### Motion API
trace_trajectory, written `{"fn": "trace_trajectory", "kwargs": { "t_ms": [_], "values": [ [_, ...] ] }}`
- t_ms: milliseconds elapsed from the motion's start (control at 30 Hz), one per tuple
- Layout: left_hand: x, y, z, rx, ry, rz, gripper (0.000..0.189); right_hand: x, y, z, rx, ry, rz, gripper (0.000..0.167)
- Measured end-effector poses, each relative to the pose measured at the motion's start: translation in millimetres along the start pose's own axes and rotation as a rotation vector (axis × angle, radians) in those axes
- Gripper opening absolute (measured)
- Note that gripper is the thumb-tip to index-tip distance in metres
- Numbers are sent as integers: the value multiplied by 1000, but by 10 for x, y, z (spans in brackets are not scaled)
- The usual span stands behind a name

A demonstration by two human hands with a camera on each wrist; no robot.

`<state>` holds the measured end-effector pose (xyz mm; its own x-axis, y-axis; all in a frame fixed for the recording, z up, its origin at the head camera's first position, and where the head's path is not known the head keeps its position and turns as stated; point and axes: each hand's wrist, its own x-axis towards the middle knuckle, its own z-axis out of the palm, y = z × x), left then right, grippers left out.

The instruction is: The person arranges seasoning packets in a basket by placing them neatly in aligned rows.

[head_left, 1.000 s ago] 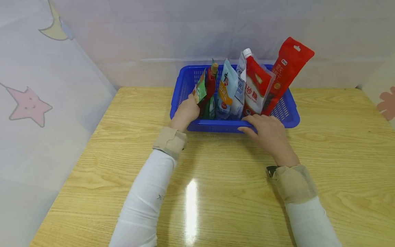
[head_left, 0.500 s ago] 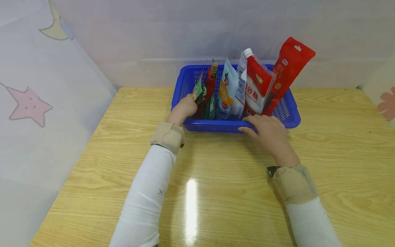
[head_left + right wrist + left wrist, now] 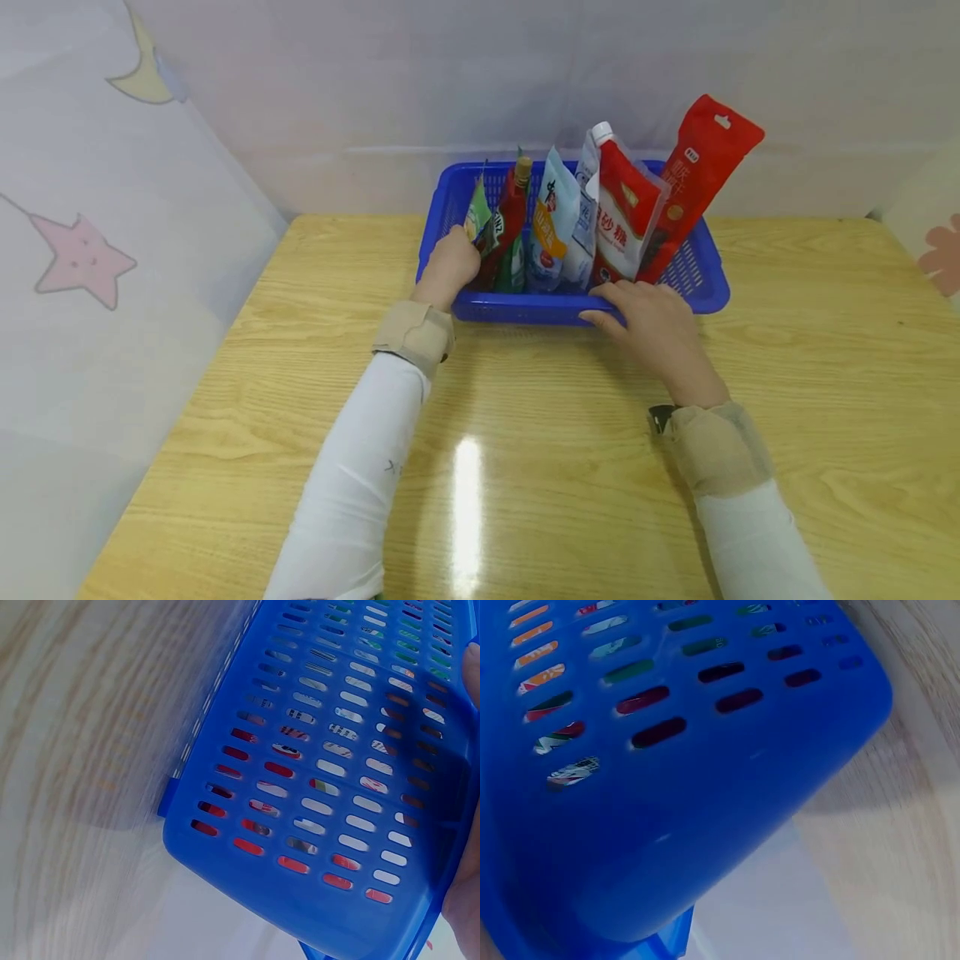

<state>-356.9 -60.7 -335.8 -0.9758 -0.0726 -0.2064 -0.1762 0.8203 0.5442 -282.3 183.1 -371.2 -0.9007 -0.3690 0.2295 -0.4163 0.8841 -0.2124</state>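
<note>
A blue plastic basket [image 3: 510, 310] full of packets stands at the back of the table. My left hand [image 3: 452, 260] reaches over its front left rim and holds a small green packet [image 3: 478, 210]; the fingertips are hidden. Just right of that packet is a red Heinz ketchup pouch [image 3: 512, 212] with a gold cap. My right hand [image 3: 651, 325] grips the front rim, thumb outside and fingers over the edge. Behind it lean a red and white sugar pouch [image 3: 624, 212] with a white cap and a long red packet [image 3: 697, 179].
Between the ketchup and the sugar stand a light blue and orange packet [image 3: 553, 221] and a whitish packet [image 3: 585, 225]. The wooden table [image 3: 555, 467] spreads in front of the basket. A pale cloth wall [image 3: 480, 75] rises close behind it.
The green packet has gone from leaning right to more upright, shifting slightly left with my left hand. More of the ketchup pouch's label shows. My right hand has stayed on the rim.
</note>
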Motion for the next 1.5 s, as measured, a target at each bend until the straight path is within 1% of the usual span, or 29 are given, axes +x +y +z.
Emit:
{"fn": "trace_trajectory", "kwargs": {
  "t_ms": [133,200,300,367,400,433,467,533,600,700,767,833,900,1000,1067,1100,1167,1333,1433,1500],
  "values": [
    [22,1,-9,26,-60,31,41,1,11,2,4,-2,2,36],
    [37,3,-8,32,-80,30,43,-1,14,-1,2,-3,0,36],
    [17,35,-41,28,-110,-6,48,3,7,-6,1,-4,5,36],
    [29,39,-52,20,-121,-27,51,4,6,-8,0,0,5,36],
    [67,30,-47,25,-135,-42,52,5,6,-9,-1,1,6,36],
    [76,39,-67,24,-149,-58,53,5,7,-9,-3,0,8,36],
    [111,30,-78,20,-161,-68,55,6,6,-9,-5,-1,8,36],
    [375,-112,67,52,-140,-51,58,7,5,-11,-7,-2,9,36],
    [517,-177,140,50,-155,-59,61,6,3,-17,-9,-6,15,36],
    [570,-216,204,12,-161,-62,62,2,0,-32,-9,-9,23,36],
    [335,-76,62,-9,-213,-87,61,-1,-1,-39,-13,-8,24,36],
    [195,-3,-18,11,-236,-82,60,-2,-2,-43,-14,-9,21,36],
    [111,43,-69,48,-261,-73,58,-2,-2,-46,-13,-11,18,36],
    [80,28,-80,62,-259,-33,56,-1,-4,-45,-8,-17,21,36],
    [72,11,-70,41,-244,-21,54,2,-7,-41,-5,-20,21,36],
    [74,-5,-60,33,-227,-10,52,3,-9,-37,-4,-22,21,36],
    [66,-26,-33,8,-181,-10,46,6,-14,-29,-2,-24,18,36],
    [4,-46,25,-44,-10,-8,31,5,-32,-18,4,-30,20,36],
    [-47,-47,50,-50,87,11,24,5,-41,-18,5,-32,23,36],
    [-86,-41,58,-40,139,25,22,6,-43,-16,4,-31,22,36]
  ]
}}
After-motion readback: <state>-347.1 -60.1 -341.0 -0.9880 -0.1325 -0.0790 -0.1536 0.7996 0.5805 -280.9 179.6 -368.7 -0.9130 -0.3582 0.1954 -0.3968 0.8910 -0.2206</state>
